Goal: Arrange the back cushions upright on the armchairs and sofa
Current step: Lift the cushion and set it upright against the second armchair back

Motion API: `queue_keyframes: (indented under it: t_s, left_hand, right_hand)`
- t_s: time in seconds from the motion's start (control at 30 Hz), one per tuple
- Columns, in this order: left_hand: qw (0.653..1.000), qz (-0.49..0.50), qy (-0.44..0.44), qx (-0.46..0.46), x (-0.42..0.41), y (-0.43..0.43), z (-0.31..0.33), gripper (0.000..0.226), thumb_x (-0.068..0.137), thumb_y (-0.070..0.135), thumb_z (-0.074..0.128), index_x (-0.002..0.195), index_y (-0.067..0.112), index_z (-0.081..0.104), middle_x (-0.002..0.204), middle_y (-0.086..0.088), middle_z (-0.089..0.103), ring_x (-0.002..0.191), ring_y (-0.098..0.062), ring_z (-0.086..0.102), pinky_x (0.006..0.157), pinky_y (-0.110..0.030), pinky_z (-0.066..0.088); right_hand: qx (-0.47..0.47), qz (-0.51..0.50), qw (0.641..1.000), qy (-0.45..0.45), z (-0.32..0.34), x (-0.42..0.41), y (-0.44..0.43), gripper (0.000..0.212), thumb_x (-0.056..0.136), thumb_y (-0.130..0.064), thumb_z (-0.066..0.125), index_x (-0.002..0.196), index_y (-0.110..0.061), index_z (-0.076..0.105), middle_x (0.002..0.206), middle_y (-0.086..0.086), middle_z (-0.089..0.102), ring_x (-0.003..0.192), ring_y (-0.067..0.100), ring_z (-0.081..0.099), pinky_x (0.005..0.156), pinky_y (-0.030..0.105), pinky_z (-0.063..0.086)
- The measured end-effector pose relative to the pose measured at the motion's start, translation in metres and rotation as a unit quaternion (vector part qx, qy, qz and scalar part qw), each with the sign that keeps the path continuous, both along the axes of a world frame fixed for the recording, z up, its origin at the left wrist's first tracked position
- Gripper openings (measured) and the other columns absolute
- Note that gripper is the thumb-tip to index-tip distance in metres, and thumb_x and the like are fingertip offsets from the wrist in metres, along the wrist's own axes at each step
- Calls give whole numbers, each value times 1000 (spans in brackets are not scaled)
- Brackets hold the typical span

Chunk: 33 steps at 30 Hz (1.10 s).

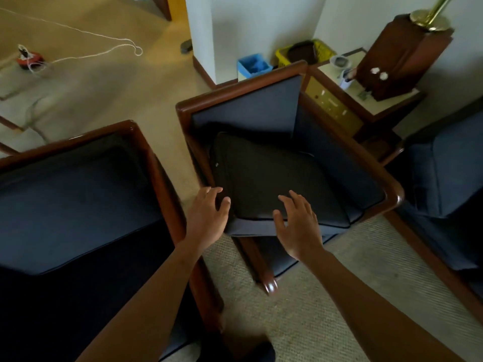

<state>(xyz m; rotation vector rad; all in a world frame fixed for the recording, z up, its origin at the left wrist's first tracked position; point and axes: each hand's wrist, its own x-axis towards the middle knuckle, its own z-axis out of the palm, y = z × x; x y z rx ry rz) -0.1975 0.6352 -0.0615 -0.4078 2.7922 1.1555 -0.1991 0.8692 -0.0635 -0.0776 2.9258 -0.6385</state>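
Note:
A dark back cushion (264,176) lies flat on the seat of the middle armchair (243,87), which has a brown wooden frame and blue upholstery. My left hand (207,212) hovers at the cushion's front left corner with fingers spread, holding nothing. My right hand (298,223) is spread over the cushion's front edge, also holding nothing. A second armchair (146,142) stands at the left with a dark cushion (73,189) lying flat on its seat. Part of a blue sofa (449,171) shows at the right edge.
A wooden side table (371,111) with a lamp base (400,58) stands behind the middle armchair. A blue bin (252,65) and a yellow basket (324,48) sit by the white wall. A white cord (86,56) trails over the carpet at far left.

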Motion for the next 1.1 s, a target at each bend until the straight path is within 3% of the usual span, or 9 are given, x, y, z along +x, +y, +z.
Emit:
queue_keyframes:
  t_s: [0.27,0.53,0.77,0.9,1.03,1.1]
  left_hand:
    - [993,95,-73,22,-84,33,-45,72,97,66,53,158,29,38,160,-6,44,141,-31,51,109,-50,45]
    - [974,188,-123,11,-154,48,-78,98,90,64,66,165,27,16,165,-13,36,143,-41,47,109,-55,45]
    - [943,266,-200,23,-184,42,-99,128,66,84,73,165,32,12,166,-13,36,144,-43,47,111,-58,48]
    - [915,335,-221,45,-190,40,-99,139,50,86,80,163,38,15,161,-10,42,141,-42,48,110,-60,47]
    - [908,359,-207,56,-181,45,-97,134,50,84,84,160,40,21,157,-7,46,138,-38,51,109,-59,47]
    - [912,357,-192,68,-173,49,-94,129,53,81,86,159,38,25,154,-5,49,136,-36,53,110,-58,47]
  right_hand:
    - [-33,-74,994,-71,-53,-74,63,50,107,-46,41,152,-24,44,164,4,35,152,23,28,119,50,33]
    - [-20,-123,981,-148,-108,-146,114,50,108,-41,42,152,-17,44,159,8,40,144,33,37,112,54,39]
    - [-23,-160,962,-219,-162,-210,157,66,108,-50,39,161,-12,26,165,17,27,147,43,30,114,62,32]
    - [-52,-225,938,-260,-202,-246,184,80,104,-60,40,162,-8,20,165,21,25,148,45,29,116,65,29]
    - [-137,-336,880,-305,-233,-271,207,99,95,-77,42,164,-10,16,166,21,26,148,45,32,119,61,29]
    - [-162,-342,868,-321,-242,-273,210,101,94,-81,36,165,-12,16,166,20,29,147,44,34,120,58,29]
